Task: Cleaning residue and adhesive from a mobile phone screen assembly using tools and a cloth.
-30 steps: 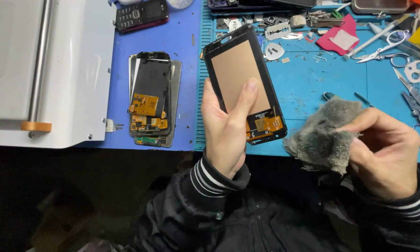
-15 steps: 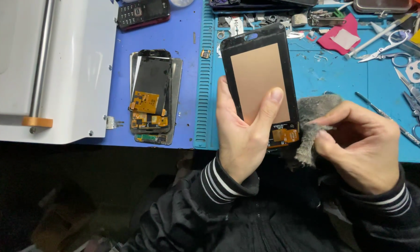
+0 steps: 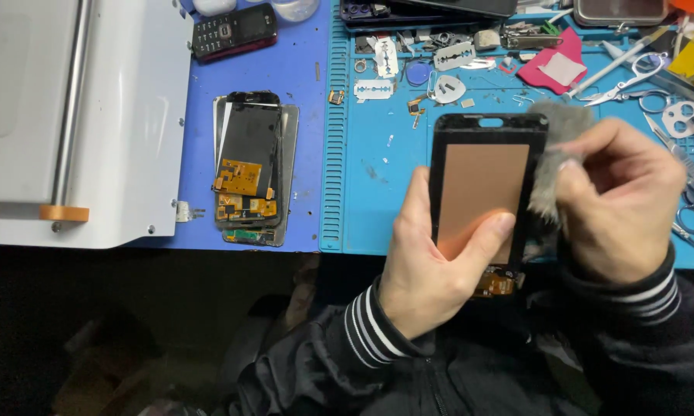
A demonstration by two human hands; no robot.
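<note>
One white machine housing (image 3: 77, 115) is lying at the left of the blue mat (image 3: 378, 208). Above the mat, a phone screen panel (image 3: 482, 192) is being gripped by the left hand (image 3: 431, 270), thumb across its copper face, while a grey cloth (image 3: 551, 166) is being pinched against its right edge by the right hand (image 3: 620, 204).

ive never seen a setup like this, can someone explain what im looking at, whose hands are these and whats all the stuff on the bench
This is one picture from a camera worn on a person's head, looking down at their own two bare hands over a workbench. No robot is involved.

The left hand holds a phone screen panel, black-framed with a copper-coloured back, upright above the bench. The right hand presses a grey cloth against the panel's right edge.

On the blue mat lie razor blades, scissors, pink paper and small metal parts. To the left sit a stack of screen assemblies with orange flex cables, a small keypad phone and a white machine.
</note>
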